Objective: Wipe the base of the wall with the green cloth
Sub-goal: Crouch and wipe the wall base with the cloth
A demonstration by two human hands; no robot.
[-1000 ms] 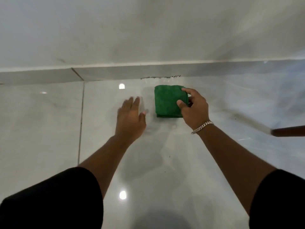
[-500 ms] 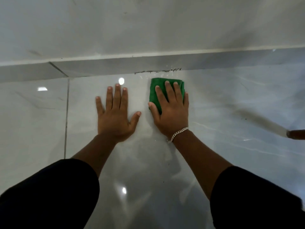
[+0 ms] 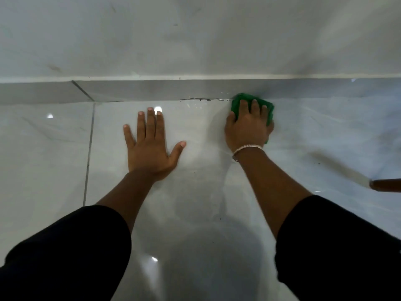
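The folded green cloth lies on the glossy floor, its far edge pressed against the grey base of the wall. My right hand lies flat on top of the cloth, fingers spread over it, a silver bracelet on the wrist. A line of dark dirt runs along the seam of floor and wall base, just left of the cloth. My left hand rests palm down on the floor with its fingers spread, well left of the cloth and holding nothing.
A white wall rises above the grey base. A dark grout line crosses the floor tiles at left. A brown wooden leg or handle sticks in from the right edge. My dark sleeves fill the lower corners.
My right hand has pushed the cloth away from me and to the right, up against the wall base. My left hand, raised at first, now lies flat on the floor.
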